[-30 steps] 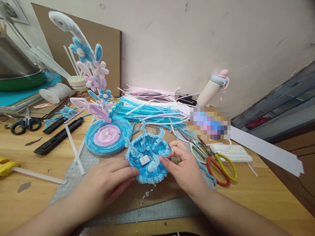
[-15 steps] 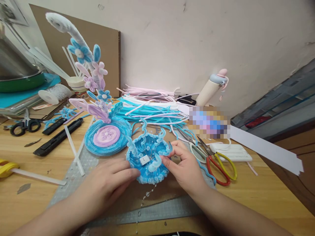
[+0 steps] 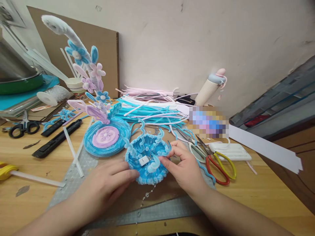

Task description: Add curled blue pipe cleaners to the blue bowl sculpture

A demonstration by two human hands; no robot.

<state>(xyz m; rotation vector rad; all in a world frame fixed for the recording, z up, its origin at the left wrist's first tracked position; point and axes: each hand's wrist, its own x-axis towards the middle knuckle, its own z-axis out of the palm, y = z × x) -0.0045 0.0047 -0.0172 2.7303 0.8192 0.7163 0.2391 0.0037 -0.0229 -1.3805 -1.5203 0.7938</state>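
A blue fuzzy pipe-cleaner bowl [image 3: 147, 175] with curled tendrils lies hollow side up on brown cardboard. Inside it sits a small white box-shaped piece [image 3: 143, 160]. My left hand [image 3: 110, 178] grips the bowl's left edge, thumb over the rim and the other fingers partly hidden. At the right edge, my right hand [image 3: 183, 160] pinches the rim near a pointed blue tip. A string of clear beads [image 3: 147, 195] trails from the bowl toward the front. Behind to the left stands a round blue pipe-cleaner base [image 3: 88, 141] bearing a curved white stem [image 3: 73, 34] with flowers.
Bundles of blue pipe cleaners [image 3: 150, 113] lie at the back. Red-and-yellow-handled scissors [image 3: 219, 167] rest on the right, beside a white box-like device [image 3: 232, 151]. On the left are black scissors [image 3: 24, 126], a black cutter [image 3: 57, 139] and a yellow glue gun [image 3: 6, 171]. A bottle [image 3: 209, 88] stands behind.
The view has shifted very slightly. Both hands keep their places on the bowl, which looks the same.
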